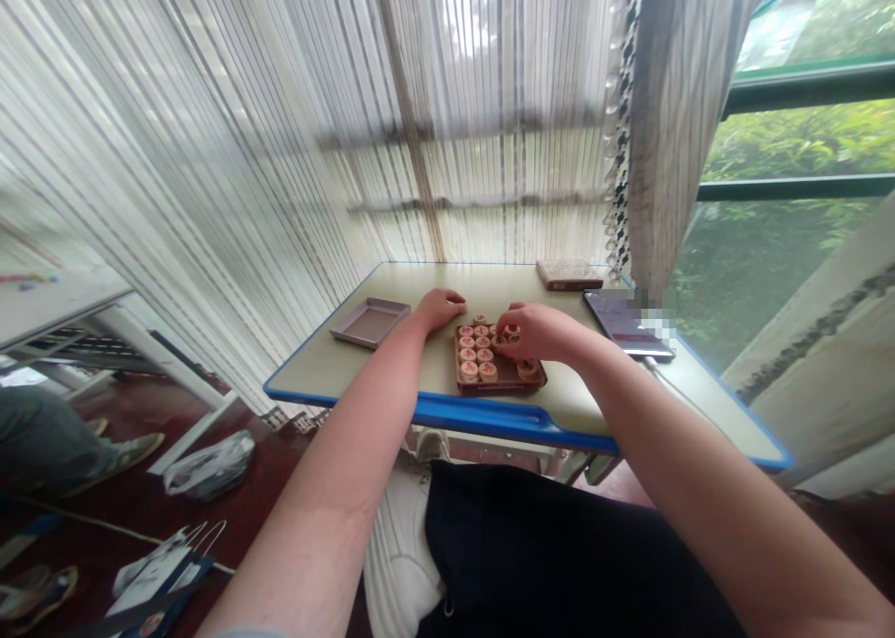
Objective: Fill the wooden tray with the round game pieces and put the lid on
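On the table, a brown box tray [502,388] holds several round wooden pieces with red characters, in rows at its left and more at its right. My right hand [526,331] reaches over the tray's upper right part, its fingers bent down around a round piece [499,340]. A single piece [479,321] lies at the tray's back edge. My left hand [442,308] rests on the table behind and left of the tray, thumb and fingers apart, with nothing visible between them.
A shallow grey lid [370,322] lies at the table's left. A closed box [570,274] sits at the back right, near a dark tablet [627,324] with a white cable. String curtains hang behind the table [433,363]. Another person's leg [52,437] shows at the left.
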`<state>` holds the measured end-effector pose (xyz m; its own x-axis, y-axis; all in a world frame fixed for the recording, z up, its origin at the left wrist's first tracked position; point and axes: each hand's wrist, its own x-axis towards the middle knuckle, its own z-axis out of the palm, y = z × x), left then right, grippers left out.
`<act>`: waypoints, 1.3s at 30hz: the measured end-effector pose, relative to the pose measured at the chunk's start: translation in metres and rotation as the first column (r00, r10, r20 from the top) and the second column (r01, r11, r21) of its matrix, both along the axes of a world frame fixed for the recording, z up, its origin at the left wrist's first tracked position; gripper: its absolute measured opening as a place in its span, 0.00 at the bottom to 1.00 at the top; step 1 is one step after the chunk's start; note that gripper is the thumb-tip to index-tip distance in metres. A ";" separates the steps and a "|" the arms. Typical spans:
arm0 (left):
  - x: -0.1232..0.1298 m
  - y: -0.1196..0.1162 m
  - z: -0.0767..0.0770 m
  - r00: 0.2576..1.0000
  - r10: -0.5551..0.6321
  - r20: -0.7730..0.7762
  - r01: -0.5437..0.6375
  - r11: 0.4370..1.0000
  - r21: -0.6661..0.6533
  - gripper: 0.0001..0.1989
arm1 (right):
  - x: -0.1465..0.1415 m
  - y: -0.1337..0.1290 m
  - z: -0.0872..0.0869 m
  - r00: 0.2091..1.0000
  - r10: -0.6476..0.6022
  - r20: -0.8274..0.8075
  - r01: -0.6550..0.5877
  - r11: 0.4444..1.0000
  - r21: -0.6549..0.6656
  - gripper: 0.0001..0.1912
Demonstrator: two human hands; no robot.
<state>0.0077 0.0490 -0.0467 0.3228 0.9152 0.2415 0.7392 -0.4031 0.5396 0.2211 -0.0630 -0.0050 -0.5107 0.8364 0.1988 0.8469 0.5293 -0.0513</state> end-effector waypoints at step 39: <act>0.023 -0.041 0.031 0.675 -0.155 0.721 0.501 0.814 -0.294 0.22 | 0.003 0.017 -0.011 0.889 0.074 -0.451 0.022 0.979 0.204 0.15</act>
<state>0.0307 0.0079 -0.0159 0.5455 0.8301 0.1155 0.0052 -0.1412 0.9900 0.2240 -0.0457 -0.0159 -0.3448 0.7432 0.5734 0.7415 0.5902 -0.3191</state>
